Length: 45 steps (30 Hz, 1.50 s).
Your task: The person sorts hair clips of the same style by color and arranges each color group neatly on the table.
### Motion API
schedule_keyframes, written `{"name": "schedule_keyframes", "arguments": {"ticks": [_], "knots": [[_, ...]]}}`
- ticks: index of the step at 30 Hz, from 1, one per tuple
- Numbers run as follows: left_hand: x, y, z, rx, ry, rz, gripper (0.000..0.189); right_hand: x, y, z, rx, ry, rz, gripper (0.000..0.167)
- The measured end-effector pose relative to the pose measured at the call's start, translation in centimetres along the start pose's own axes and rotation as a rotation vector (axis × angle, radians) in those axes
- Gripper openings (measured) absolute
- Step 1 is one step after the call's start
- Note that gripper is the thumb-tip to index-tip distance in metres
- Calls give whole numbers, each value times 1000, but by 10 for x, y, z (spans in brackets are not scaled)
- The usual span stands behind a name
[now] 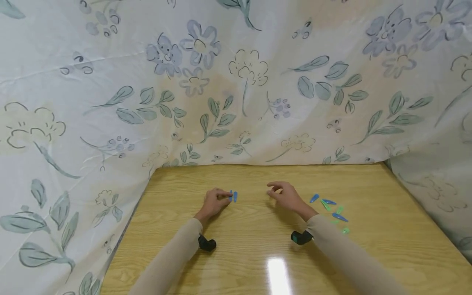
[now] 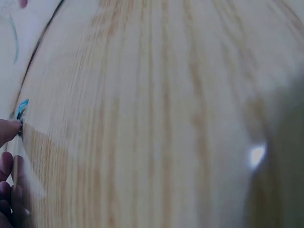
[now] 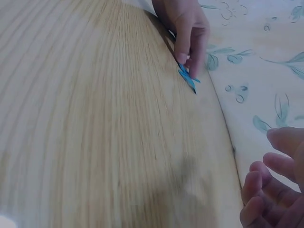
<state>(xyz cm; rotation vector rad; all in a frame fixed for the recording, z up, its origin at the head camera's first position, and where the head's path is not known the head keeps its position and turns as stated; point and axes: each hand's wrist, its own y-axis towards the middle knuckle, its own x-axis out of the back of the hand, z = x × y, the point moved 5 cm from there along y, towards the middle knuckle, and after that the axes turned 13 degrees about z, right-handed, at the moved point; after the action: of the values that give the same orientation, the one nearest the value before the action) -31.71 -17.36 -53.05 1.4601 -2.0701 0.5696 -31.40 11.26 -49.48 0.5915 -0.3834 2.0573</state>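
Left of the table's middle, my left hand (image 1: 214,201) pinches a blue snap hair clip (image 1: 230,196) between thumb and fingertips, low at the tabletop. Just right of it lies a second blue hair clip (image 1: 235,197), nearly parallel. The right wrist view shows that same left hand (image 3: 189,28) from across, fingertips right at the blue clips (image 3: 187,80). At the left edge of the left wrist view, a blue clip (image 2: 22,108) shows beyond the thumb. My right hand (image 1: 289,197) hovers over the table with loosely bent fingers and nothing in them.
Several blue and green hair clips (image 1: 339,217) lie scattered right of my right hand, among them a blue clip (image 1: 314,198) nearest it. The wooden table (image 1: 250,262) ends at a flowered cloth (image 1: 236,123) hanging behind and at both sides.
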Motion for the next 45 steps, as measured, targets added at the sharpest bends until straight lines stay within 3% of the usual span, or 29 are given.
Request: {"name": "schedule_keyframes", "arguments": {"ticks": [18,29,38,45], "knots": [[-3,-4,4,2,-2,7,20,26,-56,-38,3,13,-94,41],[-3,-3,6,24,-11,13,20,54,-83,-55,-45,6,-133,45],[-4,-4,5,54,-11,15,19,60,-96,-75,-113,8,-141,45],[-2,-3,1,31,-19,9,20,66,-99,-82,-176,-19,-147,47]]}}
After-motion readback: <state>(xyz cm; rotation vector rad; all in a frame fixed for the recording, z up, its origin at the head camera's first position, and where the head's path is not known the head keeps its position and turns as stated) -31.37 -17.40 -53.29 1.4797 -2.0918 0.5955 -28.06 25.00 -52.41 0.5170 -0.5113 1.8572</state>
